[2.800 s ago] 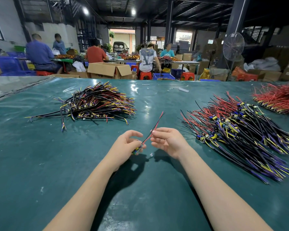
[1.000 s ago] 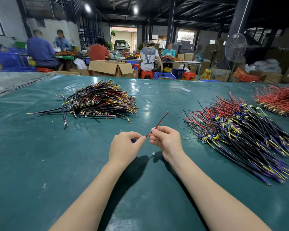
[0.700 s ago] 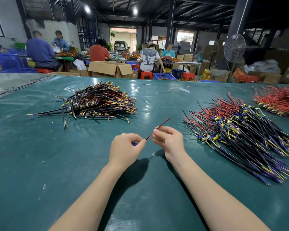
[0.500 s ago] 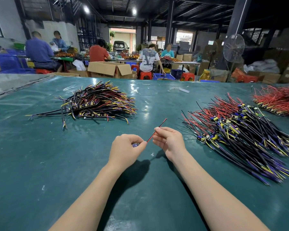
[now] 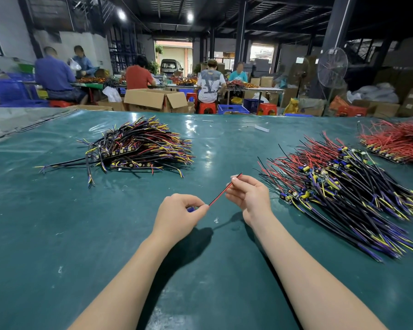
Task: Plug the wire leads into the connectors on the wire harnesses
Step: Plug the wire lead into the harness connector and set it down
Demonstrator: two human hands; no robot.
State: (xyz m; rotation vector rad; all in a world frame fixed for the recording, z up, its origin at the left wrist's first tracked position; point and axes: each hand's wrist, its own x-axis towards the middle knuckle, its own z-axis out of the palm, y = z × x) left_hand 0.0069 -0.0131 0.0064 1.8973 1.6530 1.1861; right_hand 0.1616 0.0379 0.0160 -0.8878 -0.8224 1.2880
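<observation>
Holding a thin red and black wire lead (image 5: 221,193) near its top end, the right hand (image 5: 249,198) pinches it with thumb and fingertips in the middle of the frame. The left hand (image 5: 177,216) is curled up just to the lower left. Its thumb and first finger pinch a little blue part (image 5: 190,209), right where the low end of the wire comes in. That blue part looks like the connector, but fingers hide most of it, so I cannot tell if the wire is inside yet.

The wire slants from lower left up to upper right. The left hand is at the connector end, and the right hand is higher up the wire. I think the push has to go down along that slant, toward the left hand, with the wire kept straight so it does not bend.

Nothing sits between the two hands. A tiny white scrap (image 5: 215,220) lies on the green table (image 5: 57,234) just below them. A big pile of harnesses (image 5: 339,186) is at the right, near the right hand. Another pile (image 5: 138,148) is at the upper left, and a red pile (image 5: 396,141) is at the far upper right, well apart.
</observation>
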